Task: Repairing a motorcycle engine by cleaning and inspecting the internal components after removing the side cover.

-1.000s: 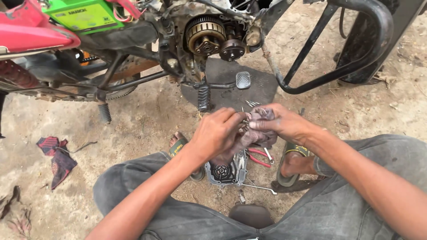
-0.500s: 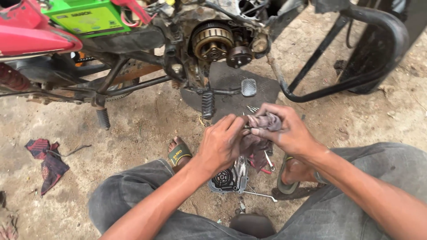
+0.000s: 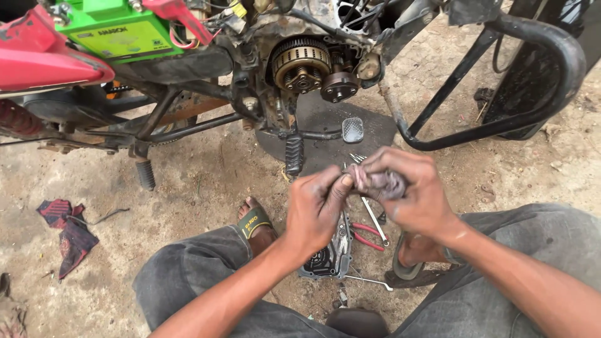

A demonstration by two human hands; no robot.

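Both hands meet mid-frame: I see the right hand (image 3: 416, 197) bunched tight around a greyish rag (image 3: 382, 183), the left hand (image 3: 316, 209) pinching its near end. Below them an engine cover (image 3: 328, 253) and red-handled pliers (image 3: 366, 235) lie on the ground; the clutch (image 3: 302, 62) is exposed ahead.

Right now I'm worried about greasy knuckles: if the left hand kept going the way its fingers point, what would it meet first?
The left hand points up and right, straight at the grey rag it already pinches with the right hand. Past those, probably the foot peg and engine clutch, though depth is unclear.
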